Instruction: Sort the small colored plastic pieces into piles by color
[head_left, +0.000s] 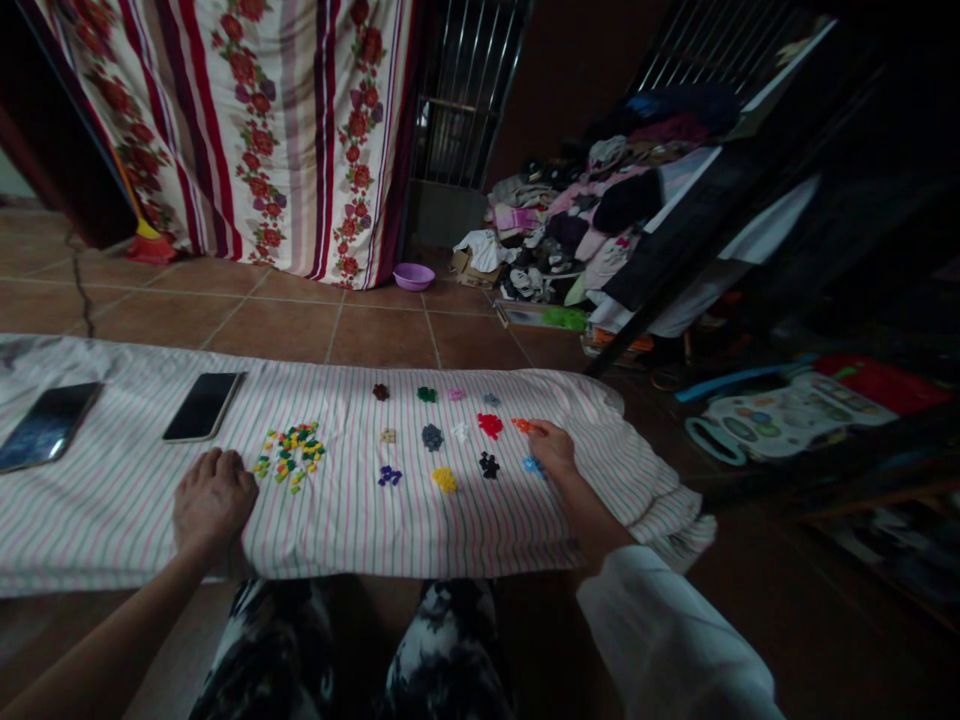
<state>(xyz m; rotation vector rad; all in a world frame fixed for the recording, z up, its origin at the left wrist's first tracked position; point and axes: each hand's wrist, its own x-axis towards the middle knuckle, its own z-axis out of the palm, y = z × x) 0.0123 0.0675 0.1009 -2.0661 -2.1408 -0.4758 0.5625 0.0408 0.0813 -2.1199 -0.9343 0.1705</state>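
Observation:
My right hand (553,447) reaches to the orange pile (523,425), its fingers pinched together at the pile's right edge; anything between them is too small to tell. Partly beneath that hand lies a light blue pile (534,466). Red pieces (490,425) and black pieces (489,465) are just to the left. My left hand (215,497) rests on the striped cloth with fingers curled, left of a mixed pile (290,453) of yellow, green and orange pieces; its fingertips are hidden. Yellow (445,480), dark grey (432,437) and dark blue (389,476) piles sit mid-cloth.
Two phones (202,407) (49,425) lie on the left of the striped cloth (337,530). More small piles line the far side. Beyond are a purple basin (414,276), a floral curtain (300,140) and heaped clothes (577,220).

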